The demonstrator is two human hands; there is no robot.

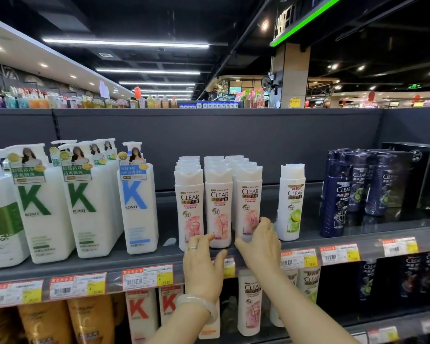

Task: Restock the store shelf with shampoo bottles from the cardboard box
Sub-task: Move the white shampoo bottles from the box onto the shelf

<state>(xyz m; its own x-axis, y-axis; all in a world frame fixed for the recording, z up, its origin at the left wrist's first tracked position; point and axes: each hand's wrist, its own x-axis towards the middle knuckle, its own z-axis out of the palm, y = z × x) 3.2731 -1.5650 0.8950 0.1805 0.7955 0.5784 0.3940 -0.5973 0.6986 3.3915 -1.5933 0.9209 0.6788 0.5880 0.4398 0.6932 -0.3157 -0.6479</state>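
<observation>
Two bare hands square up three rows of white plastic shampoo bottles with pink flower labels (218,207) on a grey metal store shelf (144,259).

The left hand (204,263) rests straight fingers against the front bottles' bases; the right hand (260,244) touches the right-hand bottle low down, fingers relaxed, gripping nothing. These tall, smooth, narrow bottles could topple backward in a chain if nudged hard. A single green-labelled white bottle (291,204) stands just beside them.

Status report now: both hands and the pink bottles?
Left hand and right hand open, touching front pink Clear bottles. Bottles upright in rows. Nothing in the way.
</observation>
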